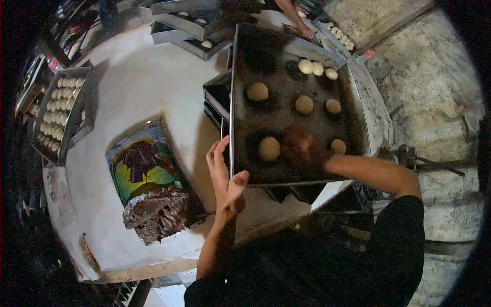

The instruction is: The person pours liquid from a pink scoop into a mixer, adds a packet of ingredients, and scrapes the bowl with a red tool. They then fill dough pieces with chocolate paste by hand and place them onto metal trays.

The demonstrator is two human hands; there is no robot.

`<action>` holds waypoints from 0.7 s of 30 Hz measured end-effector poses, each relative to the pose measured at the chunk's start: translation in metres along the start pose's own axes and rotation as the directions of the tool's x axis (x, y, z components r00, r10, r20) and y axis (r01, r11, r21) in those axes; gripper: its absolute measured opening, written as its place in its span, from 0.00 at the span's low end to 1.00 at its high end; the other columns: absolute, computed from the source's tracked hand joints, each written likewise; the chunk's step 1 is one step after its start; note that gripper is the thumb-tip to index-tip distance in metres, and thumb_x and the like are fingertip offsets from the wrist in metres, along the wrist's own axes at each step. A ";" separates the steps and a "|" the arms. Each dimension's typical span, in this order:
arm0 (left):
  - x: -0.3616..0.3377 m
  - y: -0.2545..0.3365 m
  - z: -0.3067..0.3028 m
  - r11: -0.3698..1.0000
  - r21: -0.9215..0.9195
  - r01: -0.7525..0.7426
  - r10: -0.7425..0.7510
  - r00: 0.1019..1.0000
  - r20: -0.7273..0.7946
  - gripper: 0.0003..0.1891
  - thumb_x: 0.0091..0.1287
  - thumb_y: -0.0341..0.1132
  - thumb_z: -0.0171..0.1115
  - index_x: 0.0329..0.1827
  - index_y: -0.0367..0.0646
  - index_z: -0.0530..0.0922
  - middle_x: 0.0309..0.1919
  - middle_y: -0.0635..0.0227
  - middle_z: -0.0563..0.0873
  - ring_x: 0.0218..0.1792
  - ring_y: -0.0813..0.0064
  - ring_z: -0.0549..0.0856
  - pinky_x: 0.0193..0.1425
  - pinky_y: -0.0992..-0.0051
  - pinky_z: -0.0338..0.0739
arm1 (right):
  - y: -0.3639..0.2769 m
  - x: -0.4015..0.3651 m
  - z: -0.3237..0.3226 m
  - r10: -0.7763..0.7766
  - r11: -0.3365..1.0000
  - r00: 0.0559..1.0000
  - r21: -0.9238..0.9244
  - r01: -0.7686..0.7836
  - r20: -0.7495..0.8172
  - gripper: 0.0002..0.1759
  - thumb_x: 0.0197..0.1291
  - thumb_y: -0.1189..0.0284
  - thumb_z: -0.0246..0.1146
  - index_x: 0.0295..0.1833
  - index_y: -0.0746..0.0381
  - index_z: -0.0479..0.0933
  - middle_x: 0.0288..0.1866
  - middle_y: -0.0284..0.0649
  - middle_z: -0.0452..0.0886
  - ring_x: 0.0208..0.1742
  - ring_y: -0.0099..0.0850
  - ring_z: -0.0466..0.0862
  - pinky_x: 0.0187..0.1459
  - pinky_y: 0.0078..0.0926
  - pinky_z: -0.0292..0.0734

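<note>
A dark metal baking tray (296, 123) lies tilted on top of other trays. On it sit several brown balls (258, 91), spaced apart, and pale dough balls (317, 68) bunched near the far right wall. My left hand (223, 176) grips the tray's near left corner, fingers along the outer wall and thumb at the rim. Over the tray's near part is my right hand (303, 145), dark and smeared by motion, between a brown ball (269, 149) on its left and another (338, 147) on its right. Its fingers cannot be made out.
Left of the tray, an opened, printed bag (146, 163) spills dark brown filling (161, 212) onto the white table (133, 82). A tray of pale dough balls (64, 110) stands at the left edge. More trays (189, 38) are at the back, where another person's hand (306, 33) reaches in.
</note>
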State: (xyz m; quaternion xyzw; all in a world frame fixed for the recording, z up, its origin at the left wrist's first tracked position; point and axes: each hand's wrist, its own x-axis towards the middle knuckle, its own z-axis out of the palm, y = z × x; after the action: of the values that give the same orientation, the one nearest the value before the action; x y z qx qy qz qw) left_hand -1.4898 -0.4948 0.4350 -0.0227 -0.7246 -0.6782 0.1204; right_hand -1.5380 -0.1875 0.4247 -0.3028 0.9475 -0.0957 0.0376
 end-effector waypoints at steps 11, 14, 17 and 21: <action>-0.006 0.022 0.000 0.997 0.023 0.079 -0.076 0.993 -0.085 0.53 0.53 0.79 0.45 0.67 0.39 0.67 0.63 0.45 0.62 0.66 0.49 0.63 0.69 0.53 0.56 | -0.024 0.009 -0.046 -0.246 0.969 0.967 -0.014 0.247 0.063 0.16 0.57 0.70 0.61 0.52 0.61 0.73 0.50 0.50 0.76 0.52 0.48 0.76 0.57 0.50 0.71; -0.006 0.024 0.005 0.997 -0.005 0.071 -0.071 0.988 -0.138 0.52 0.53 0.78 0.47 0.65 0.38 0.68 0.62 0.45 0.63 0.65 0.50 0.64 0.68 0.54 0.57 | -0.028 0.017 -0.070 -0.259 0.966 0.965 -0.004 0.260 0.044 0.17 0.56 0.70 0.63 0.51 0.61 0.73 0.50 0.49 0.76 0.52 0.47 0.76 0.58 0.48 0.71; -0.003 0.024 0.008 0.999 -0.030 0.040 -0.045 0.985 -0.169 0.52 0.53 0.78 0.48 0.64 0.35 0.68 0.61 0.45 0.63 0.63 0.52 0.65 0.68 0.56 0.58 | -0.004 0.012 -0.038 -0.160 0.985 0.986 -0.061 0.163 0.050 0.18 0.54 0.70 0.65 0.51 0.61 0.73 0.50 0.48 0.76 0.53 0.46 0.76 0.58 0.46 0.71; -0.004 0.024 0.006 1.000 -0.016 0.013 -0.017 0.973 -0.231 0.51 0.55 0.75 0.49 0.63 0.32 0.67 0.60 0.45 0.64 0.63 0.51 0.65 0.67 0.55 0.58 | -0.048 0.020 -0.071 -0.265 0.964 0.962 0.052 0.262 0.059 0.20 0.52 0.70 0.68 0.51 0.61 0.73 0.50 0.46 0.76 0.53 0.45 0.76 0.59 0.43 0.71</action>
State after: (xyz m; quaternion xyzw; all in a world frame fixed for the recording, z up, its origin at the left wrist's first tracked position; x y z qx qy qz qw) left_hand -1.4821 -0.4862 0.4569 0.0610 -0.7008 -0.6824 0.1988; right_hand -1.5366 -0.2263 0.5039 -0.4282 0.8947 -0.1107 0.0623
